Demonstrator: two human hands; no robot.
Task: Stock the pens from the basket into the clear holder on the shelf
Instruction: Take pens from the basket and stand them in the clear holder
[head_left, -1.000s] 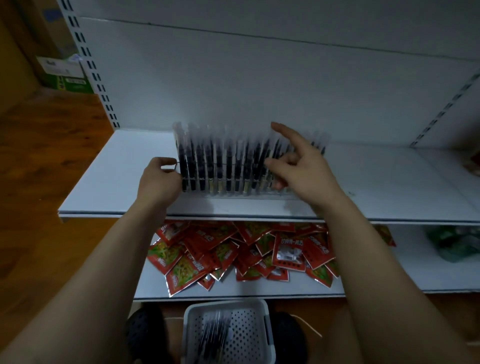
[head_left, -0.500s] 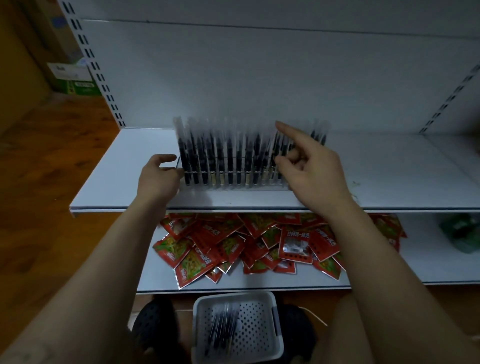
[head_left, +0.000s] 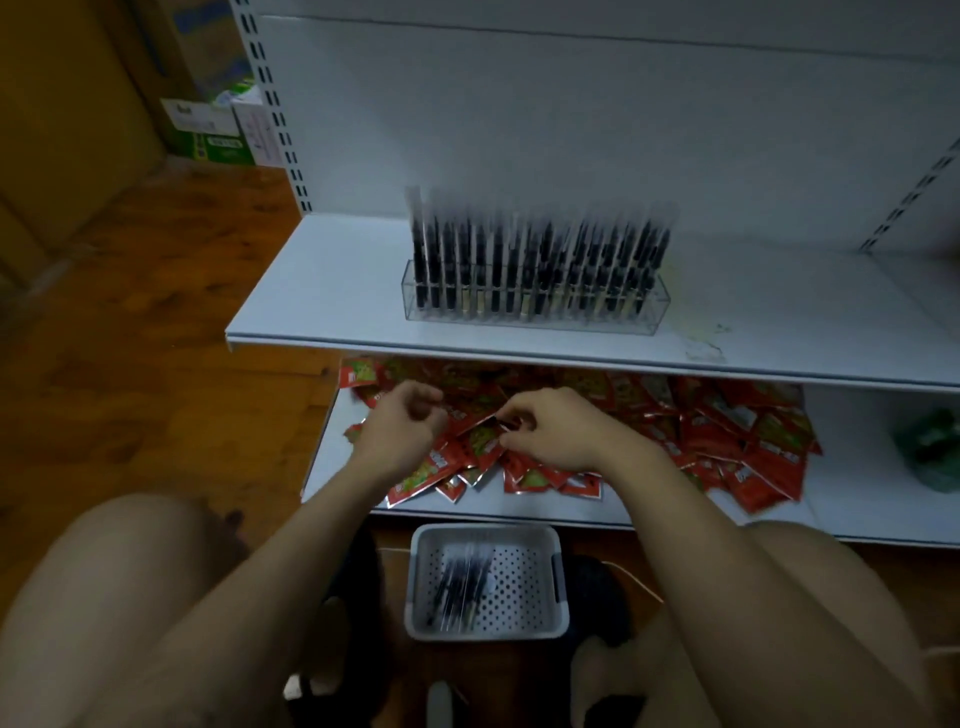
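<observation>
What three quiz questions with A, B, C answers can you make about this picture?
1. Where is the basket? A on the top shelf; B on the floor; C on the lower shelf.
2. What colour are most packets? A blue; B white; C red.
3. How are the pens in the clear holder? A standing upright; B lying flat; C spilled out.
Answers: B, it sits on the wooden floor; C, the packets are red with some green; A, they stand in a row.

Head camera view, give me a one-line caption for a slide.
Left hand and right hand hover by red packets, between the pen-filled clear holder above and the basket of pens below.
</observation>
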